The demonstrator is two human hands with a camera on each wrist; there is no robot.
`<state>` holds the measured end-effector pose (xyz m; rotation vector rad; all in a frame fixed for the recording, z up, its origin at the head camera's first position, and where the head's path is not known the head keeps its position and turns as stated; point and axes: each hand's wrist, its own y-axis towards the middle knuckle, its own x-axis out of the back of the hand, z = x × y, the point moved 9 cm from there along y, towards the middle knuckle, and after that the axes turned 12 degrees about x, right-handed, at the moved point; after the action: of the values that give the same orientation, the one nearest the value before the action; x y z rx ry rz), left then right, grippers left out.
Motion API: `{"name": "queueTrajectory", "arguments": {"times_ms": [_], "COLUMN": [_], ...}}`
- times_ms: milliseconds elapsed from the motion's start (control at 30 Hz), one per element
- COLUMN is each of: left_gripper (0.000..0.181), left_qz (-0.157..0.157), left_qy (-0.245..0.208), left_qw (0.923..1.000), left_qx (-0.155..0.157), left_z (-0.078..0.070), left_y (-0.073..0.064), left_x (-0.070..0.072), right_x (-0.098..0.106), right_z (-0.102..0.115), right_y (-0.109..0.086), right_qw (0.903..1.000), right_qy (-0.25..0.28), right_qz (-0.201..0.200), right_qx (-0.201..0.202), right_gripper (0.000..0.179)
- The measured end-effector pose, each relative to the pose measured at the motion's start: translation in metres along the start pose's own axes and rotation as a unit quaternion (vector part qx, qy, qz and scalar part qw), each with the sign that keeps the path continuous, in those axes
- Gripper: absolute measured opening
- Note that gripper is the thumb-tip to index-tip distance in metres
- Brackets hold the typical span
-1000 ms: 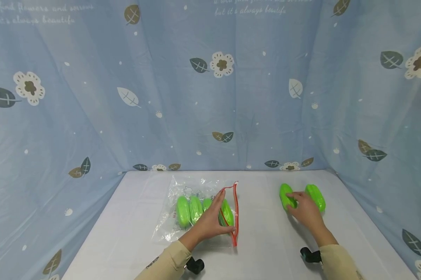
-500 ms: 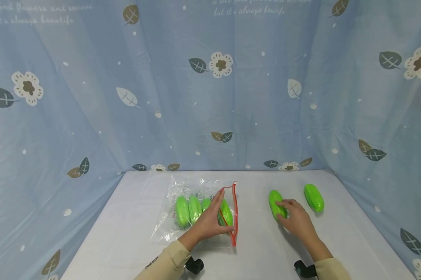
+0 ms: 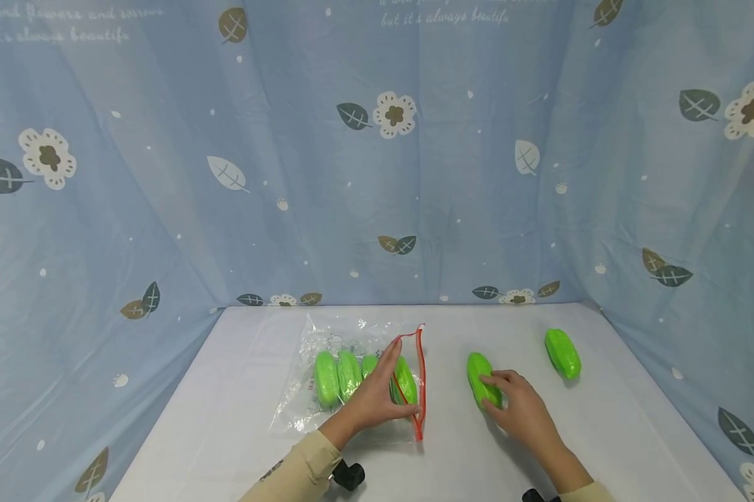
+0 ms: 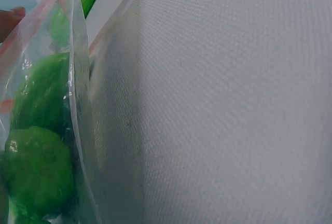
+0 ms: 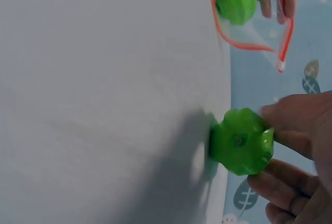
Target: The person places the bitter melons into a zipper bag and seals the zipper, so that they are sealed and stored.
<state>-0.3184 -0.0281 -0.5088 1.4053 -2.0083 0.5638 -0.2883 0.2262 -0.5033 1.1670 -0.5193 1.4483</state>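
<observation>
My right hand (image 3: 522, 413) pinches an oblong green ribbed toy vegetable (image 3: 482, 380) near its lower end, just above or on the table; I cannot tell which. Its lobed, knobbed end (image 5: 239, 140) faces the right wrist camera, between thumb and fingers. To the left, my left hand (image 3: 372, 399) holds the mouth of a clear zip bag (image 3: 302, 390) with red strips (image 3: 422, 376), thumb and fingers spread at the gaping opening. Inside the bag lie several similar green vegetables (image 3: 327, 380), partly hidden by the hand. In the left wrist view they show through the plastic (image 4: 39, 169).
Another green vegetable (image 3: 563, 354) lies alone at the back right of the white table (image 3: 452, 460). Blue patterned cloth (image 3: 465, 174) hangs behind and at both sides. A black wrist device (image 3: 349, 477) sits under the left forearm.
My right hand has carried the green vegetable left and nearer to me, away from the other loose one. My left hand and the bag stay in place.
</observation>
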Motion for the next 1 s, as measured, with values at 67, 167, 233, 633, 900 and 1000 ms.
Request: {"name": "queueTrajectory", "arguments": {"times_ms": [67,167,233,633,900,1000], "left_gripper": [0.123,0.123,0.123,0.123,0.124,0.124], "left_qz": [-0.001,-0.001,0.0,0.0,0.0,0.001], "left_qy": [0.001,0.0,-0.002,-0.003,-0.002,-0.004], "left_qw": [1.0,1.0,1.0,1.0,1.0,1.0], "left_qx": [0.0,0.0,-0.002,-0.003,-0.001,-0.001], "left_z": [0.0,0.0,-0.001,-0.001,-0.001,-0.001], "left_y": [0.0,0.0,0.0,-0.001,0.0,0.0], "left_x": [0.0,0.001,0.001,0.0,0.001,0.001], "right_x": [0.001,0.002,0.003,0.002,-0.003,-0.005], "right_z": [0.004,0.006,0.007,0.004,-0.008,-0.011], "right_y": [-0.002,-0.002,-0.002,0.001,0.002,0.001], "right_qw": [0.9999,0.9997,0.9997,0.9994,0.9936,0.9914], "right_qy": [-0.002,-0.009,-0.011,0.013,0.082,0.097], "right_qz": [-0.009,-0.02,-0.021,0.028,0.053,0.057], "right_qx": [0.006,0.012,0.011,-0.017,-0.056,-0.067], "right_gripper": [0.039,0.037,0.039,0.057,0.054,0.054]}}
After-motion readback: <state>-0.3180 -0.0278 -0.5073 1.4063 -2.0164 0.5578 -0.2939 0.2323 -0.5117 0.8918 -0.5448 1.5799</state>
